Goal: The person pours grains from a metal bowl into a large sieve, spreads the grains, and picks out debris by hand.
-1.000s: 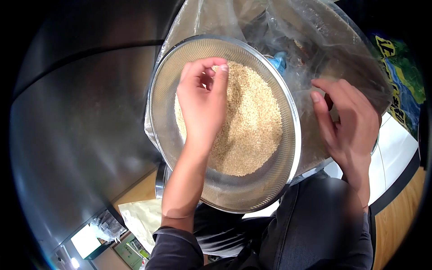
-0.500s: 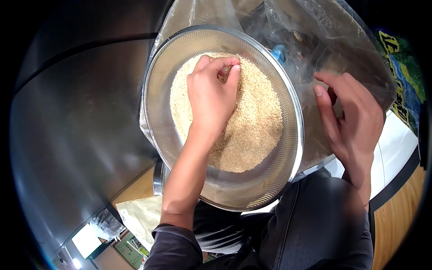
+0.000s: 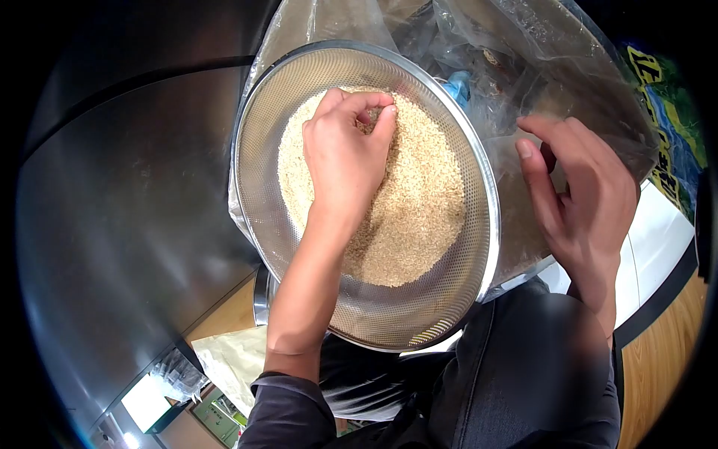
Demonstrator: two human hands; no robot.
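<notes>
A round metal mesh strainer [image 3: 490, 224] holds a bed of pale grain [image 3: 419, 202]. Over the grain's upper left part is my left hand [image 3: 348, 146], thumb and forefinger tips pressed together; whatever may be between them is too small to make out. My right hand [image 3: 583, 187] hovers to the right of the strainer, above a clear plastic bag, with a gap between its thumb and curved forefinger and nothing visible in it.
The clear plastic bag [image 3: 538, 82] spreads behind and right of the strainer, with a blue item [image 3: 457, 88] in it. A printed green and blue bag [image 3: 673, 127] lies far right. A dark shiny panel [image 3: 134, 194] fills the left. Pale paper [image 3: 228, 363] is at lower left.
My left hand has moved slightly right from a second ago, its fingertips still together. The strainer appears a little higher and further left. My right hand has barely shifted.
</notes>
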